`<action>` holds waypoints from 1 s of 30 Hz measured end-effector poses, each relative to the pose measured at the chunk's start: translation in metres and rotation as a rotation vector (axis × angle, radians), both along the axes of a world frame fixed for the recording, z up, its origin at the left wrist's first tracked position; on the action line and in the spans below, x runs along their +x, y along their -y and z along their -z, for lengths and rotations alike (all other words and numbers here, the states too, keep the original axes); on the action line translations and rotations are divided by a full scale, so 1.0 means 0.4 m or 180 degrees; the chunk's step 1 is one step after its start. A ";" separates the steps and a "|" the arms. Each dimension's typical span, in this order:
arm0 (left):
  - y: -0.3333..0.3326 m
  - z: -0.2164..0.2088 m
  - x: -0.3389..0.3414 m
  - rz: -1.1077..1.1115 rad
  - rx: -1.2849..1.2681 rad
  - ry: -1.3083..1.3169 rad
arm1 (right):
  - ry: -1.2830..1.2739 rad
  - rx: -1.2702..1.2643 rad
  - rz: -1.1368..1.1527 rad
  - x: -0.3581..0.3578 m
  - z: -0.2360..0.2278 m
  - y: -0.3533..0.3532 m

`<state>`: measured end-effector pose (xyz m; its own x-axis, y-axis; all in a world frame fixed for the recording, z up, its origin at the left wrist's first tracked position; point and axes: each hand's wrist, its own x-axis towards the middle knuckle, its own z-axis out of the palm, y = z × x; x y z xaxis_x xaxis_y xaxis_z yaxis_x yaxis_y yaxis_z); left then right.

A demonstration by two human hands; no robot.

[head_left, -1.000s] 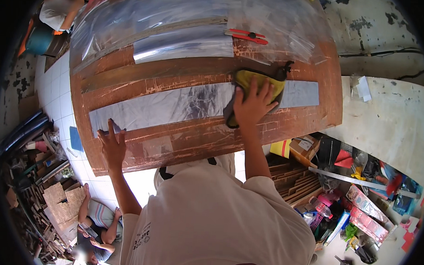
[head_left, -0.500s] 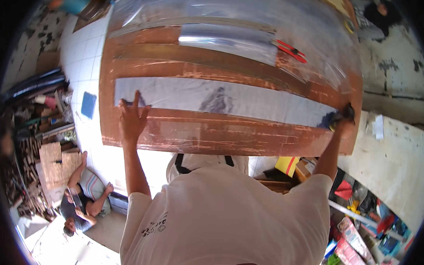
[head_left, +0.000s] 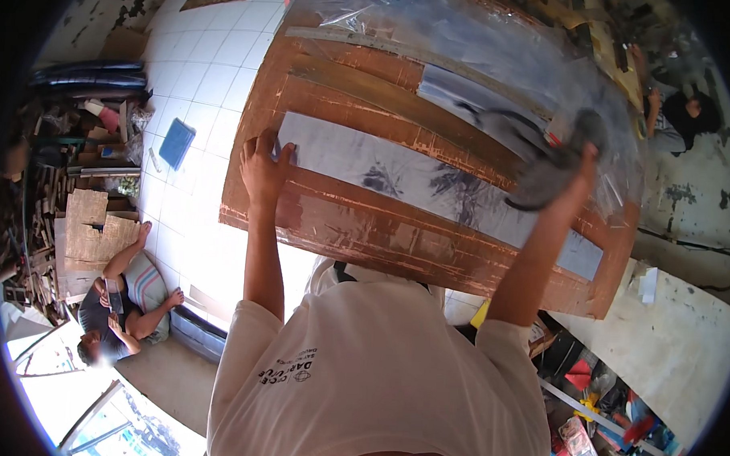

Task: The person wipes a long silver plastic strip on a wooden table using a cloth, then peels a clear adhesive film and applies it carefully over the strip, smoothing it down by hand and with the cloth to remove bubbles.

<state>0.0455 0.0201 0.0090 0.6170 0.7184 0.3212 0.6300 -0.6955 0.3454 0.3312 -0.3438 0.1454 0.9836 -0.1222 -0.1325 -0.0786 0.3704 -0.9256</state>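
Note:
A long pale grey strip with dark smudgy patches lies across a worn brown tabletop. My left hand rests on its left end, thumb spread away from the fingers. Over the right part of the strip is my right hand, raised and smeared by motion, its fingers hard to make out. It seems to grip a blurred dark grey thing with curved black edges, whose kind I cannot tell. Behind that hand, a bit of a red cutter shows.
Clear plastic sheeting covers the far side of the table, beside a shiny pale strip. A blue square lies on the tiled floor at left. One person sits lower left; another is at far right.
My right hand has left the strip's right end, moving up and left with the dark thing. My left hand still lies at the left end, fingers less spread. The view has turned.

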 end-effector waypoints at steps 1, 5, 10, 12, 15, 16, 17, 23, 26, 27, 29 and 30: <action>-0.010 -0.003 0.003 0.0036 -0.0021 0.0015 | -0.0172 -0.0015 -0.0102 0.002 0.011 -0.092; -0.036 -0.016 0.012 0.0114 -0.0734 0.0199 | -0.0142 -0.0367 -0.1069 0.071 0.131 -0.298; -0.084 0.027 -0.007 0.0016 -0.1272 0.0485 | 0.0677 -0.1776 -0.0736 -0.039 0.156 -0.246; -0.080 0.035 -0.011 0.0014 -0.1414 0.0579 | 0.0637 -0.1815 -0.0609 -0.113 0.192 -0.140; -0.067 0.029 -0.007 0.0012 -0.1244 0.0622 | 0.0795 -0.2172 -0.0208 -0.217 0.331 0.063; -0.063 0.028 -0.004 -0.0012 -0.0943 0.0577 | 0.0601 -0.2361 -0.0152 -0.263 0.347 0.119; -0.064 0.030 -0.007 -0.0007 -0.0952 0.0556 | 0.0070 -0.1909 -0.0286 -0.322 0.325 0.138; -0.090 0.007 0.008 -0.0025 -0.1391 0.0201 | -0.1922 -0.0089 -0.0411 -0.513 0.290 0.136; -0.107 0.017 0.001 0.0114 -0.1133 0.0275 | -0.2287 0.0611 -0.0632 -0.524 0.273 0.107; -0.104 0.011 0.008 0.0154 -0.1122 0.0268 | -0.2396 0.0909 -0.0795 -0.524 0.273 0.094; -0.097 -0.003 0.016 0.0134 -0.1134 0.0023 | -0.1948 0.0192 -0.0905 -0.527 0.281 0.063; -0.089 -0.013 0.020 0.0152 -0.1121 0.0021 | -0.1495 -0.0546 -0.1035 -0.522 0.285 0.049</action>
